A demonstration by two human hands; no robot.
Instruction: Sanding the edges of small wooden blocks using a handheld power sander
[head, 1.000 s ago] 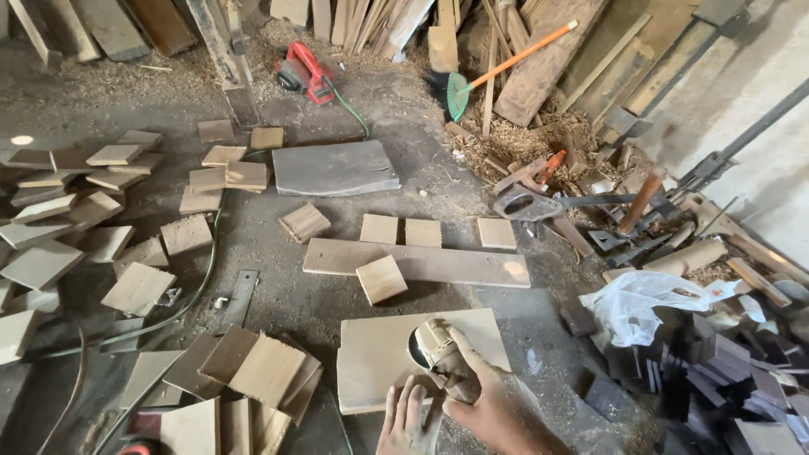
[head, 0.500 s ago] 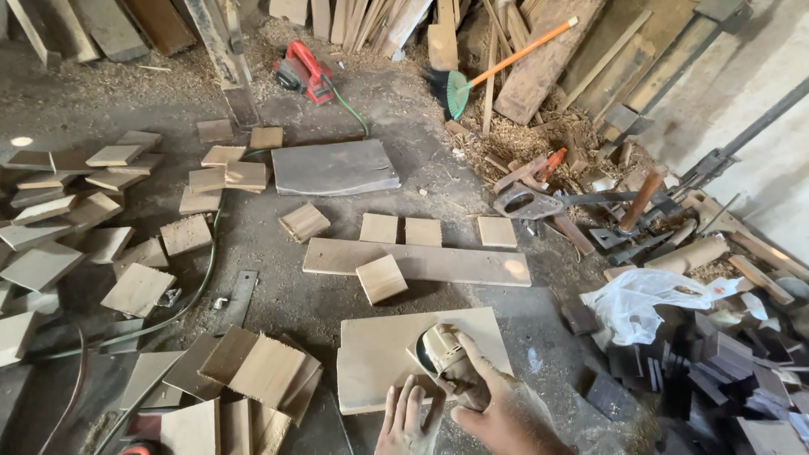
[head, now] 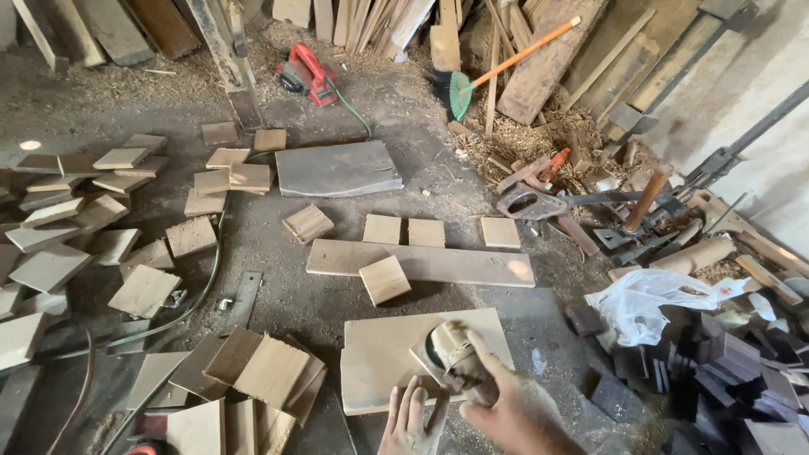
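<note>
**Sanding on a dusty workshop floor**

The right hand was clamped on a dusty sander, which sat on a board lying on the floor. The left hand lay flat, fingers spread, at the board's near edge. Wood squares, a plank, shavings and a red planer littered the grey floor.

Sander on board, plank behind.
</note>
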